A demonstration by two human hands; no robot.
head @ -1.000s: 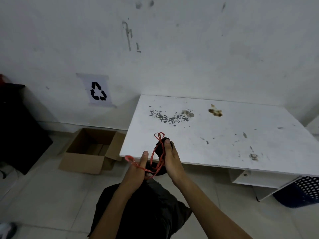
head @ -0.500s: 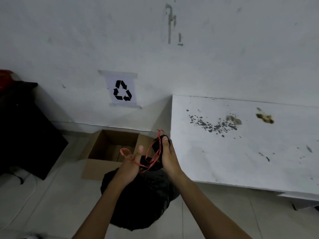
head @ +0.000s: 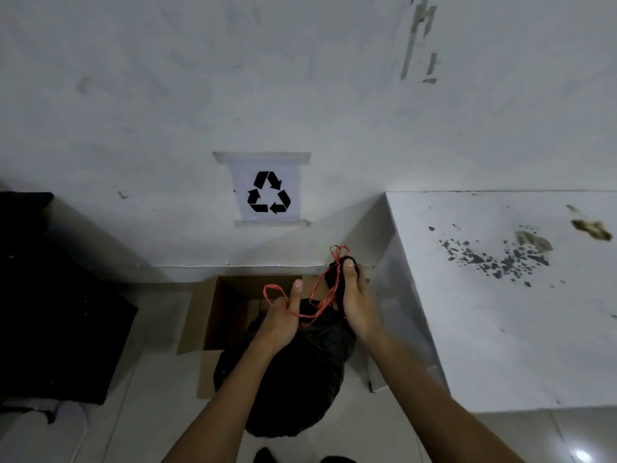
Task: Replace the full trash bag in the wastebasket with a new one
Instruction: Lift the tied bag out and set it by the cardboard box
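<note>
Both hands, left hand [head: 278, 320] and right hand [head: 355, 304], hold a black trash bag [head: 283, 379] above a cardboard box [head: 220, 312].

The black trash bag [head: 287, 389] hides much of the cardboard box [head: 213, 315]; the table [head: 500, 329] is cropped.

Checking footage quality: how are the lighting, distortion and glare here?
Head view: dim, flat light; wide-angle bending at the white table's edge; the full black trash bag loses detail in darkness; one small glare spot on the floor tile bottom right.
</note>
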